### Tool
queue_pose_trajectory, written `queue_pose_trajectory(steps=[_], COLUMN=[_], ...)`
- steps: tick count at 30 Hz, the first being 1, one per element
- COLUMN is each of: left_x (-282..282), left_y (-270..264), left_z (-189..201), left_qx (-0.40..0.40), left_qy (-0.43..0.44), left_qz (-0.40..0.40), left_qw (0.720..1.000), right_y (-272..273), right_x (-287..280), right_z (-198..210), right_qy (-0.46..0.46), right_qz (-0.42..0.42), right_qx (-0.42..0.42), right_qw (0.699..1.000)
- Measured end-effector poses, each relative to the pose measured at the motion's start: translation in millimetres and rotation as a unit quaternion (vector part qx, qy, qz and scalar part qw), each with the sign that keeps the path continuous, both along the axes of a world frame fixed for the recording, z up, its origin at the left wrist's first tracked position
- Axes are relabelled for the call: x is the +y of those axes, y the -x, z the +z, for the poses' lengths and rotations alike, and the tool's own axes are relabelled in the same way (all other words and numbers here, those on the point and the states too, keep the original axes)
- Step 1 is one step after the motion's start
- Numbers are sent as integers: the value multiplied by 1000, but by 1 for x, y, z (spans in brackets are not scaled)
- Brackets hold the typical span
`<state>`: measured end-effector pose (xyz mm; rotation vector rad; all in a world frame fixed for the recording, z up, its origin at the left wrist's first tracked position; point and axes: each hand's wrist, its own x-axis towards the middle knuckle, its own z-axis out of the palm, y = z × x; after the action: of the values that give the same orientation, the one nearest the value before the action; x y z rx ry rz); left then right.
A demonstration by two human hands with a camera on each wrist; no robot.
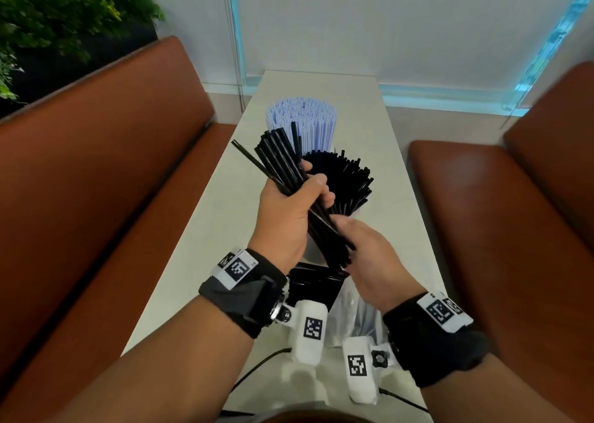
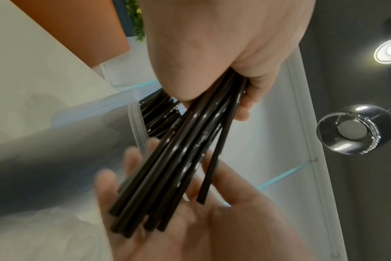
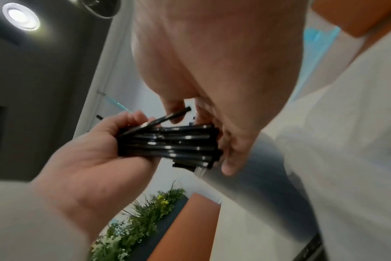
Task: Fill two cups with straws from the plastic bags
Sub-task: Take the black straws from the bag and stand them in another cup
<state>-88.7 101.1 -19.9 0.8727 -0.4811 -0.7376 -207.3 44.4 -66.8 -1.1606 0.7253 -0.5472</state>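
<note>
Left hand (image 1: 291,209): clenched around the middle of a bundle of black straws (image 1: 283,162), which is held slanted above the counter, its upper ends fanned toward the far left.
Right hand (image 1: 369,255): fingers kept fairly straight and set against the lower ends of the bundle; in the left wrist view the ends are seen resting on the flat palm (image 2: 190,220), with nothing gripped.
Stray straw (image 1: 254,162): one thin black straw is seen sticking out to the left of the bundle, apart from the rest at its tip.
Near cup (image 1: 345,181): packed with black straws that spread out in a fan; it is placed just behind the hands, and its wall is mostly hidden by them.
Far cup (image 1: 305,117): filled with pale blue-white straws, upright, just behind the near cup; its wall is covered by the straws in front.
Plastic bags (image 1: 353,313): a clear bag is laid on the counter below the wrists, with a dark glossy pack (image 1: 315,284) beside it; the contents are hard to make out behind the wrist bands.
Counter (image 1: 225,230): pale, long and narrow, flanked by brown padded seats (image 1: 112,165).
Blur: both wrist views are smeared at the edges, so fingertips are shown softly.
</note>
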Motion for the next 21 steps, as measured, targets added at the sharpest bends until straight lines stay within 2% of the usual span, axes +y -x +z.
queue_pose_trajectory(steps=[2,3,5,6,10,13,16,18,21], left_x=[2,2,2,2,4,5,7,9,10], left_y=[-4,-4,-1,1,-6,-14,-14,-15,-30], left_z=[-1,-2,-5,-6,-5,-1,0,2,12], left_qx=[-6,-6,-5,-4,0,-5,-55,-85,-106], left_qy=[-4,-7,-11,-10,1,8,-21,-36,-29], left_qz=[0,-2,-6,-10,-13,-31,-60,-70,-42], left_qw=[1000,1000,1000,1000,1000,999,996,993,993], right_y=[4,6,6,4,1,0,-4,-2,10], right_x=[-4,-5,-4,-2,8,9,9,6,-11], right_z=[3,4,3,1,-8,-14,-16,-12,-2], right_qy=[91,143,233,257,266,302,342,368,395], right_qz=[16,68,179,201,140,112,94,110,190], right_qx=[-11,4,87,120,145,186,214,226,266], right_qw=[996,987,952,938,943,928,910,895,859])
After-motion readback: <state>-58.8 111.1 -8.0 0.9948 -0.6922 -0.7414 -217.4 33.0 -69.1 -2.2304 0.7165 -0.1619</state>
